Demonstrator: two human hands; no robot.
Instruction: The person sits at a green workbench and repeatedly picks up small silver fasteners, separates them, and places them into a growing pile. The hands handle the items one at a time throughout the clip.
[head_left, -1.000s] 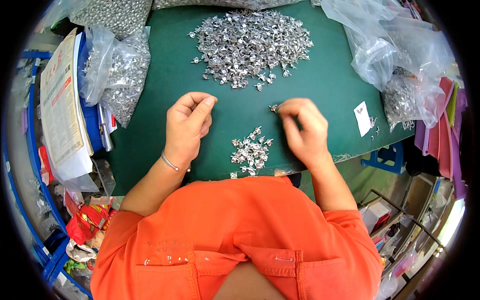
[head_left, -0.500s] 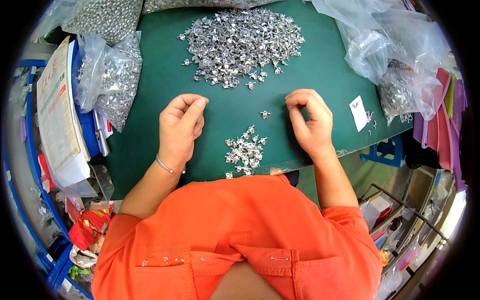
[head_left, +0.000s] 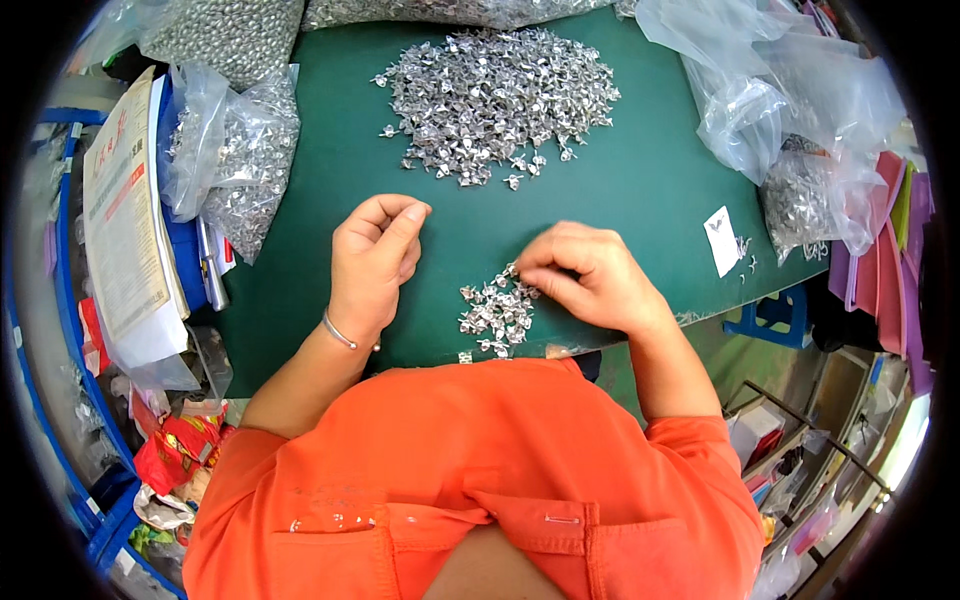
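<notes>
We see a small pile of shiny metal pieces (head_left: 497, 310) lying on the green table (head_left: 640, 180), close to its near edge and just in front of the person's orange shirt (head_left: 480, 470). It sits between the two hands, nearer the right one. The right hand (head_left: 588, 278) rests at the pile's right side, its fingertips (head_left: 522, 268) pinched together and touching the top pieces of the pile; whether a piece is actually gripped between them we cannot tell. The left hand (head_left: 375, 255) is a little apart from the pile on its left, curled into a loose fist with the thumb pressed against the forefinger; anything held inside is hidden from us. A thin bracelet (head_left: 340, 330) circles the left wrist.

Farther up the table, well apart from both hands, we see a much larger heap of the same metal pieces (head_left: 495, 100). To the left of it lies a clear plastic bag of pieces (head_left: 235, 150), beside a stack of printed papers (head_left: 125, 220). On the right are more clear bags (head_left: 790, 110), and a small white slip of paper (head_left: 724, 240) lies near the table's right edge.
</notes>
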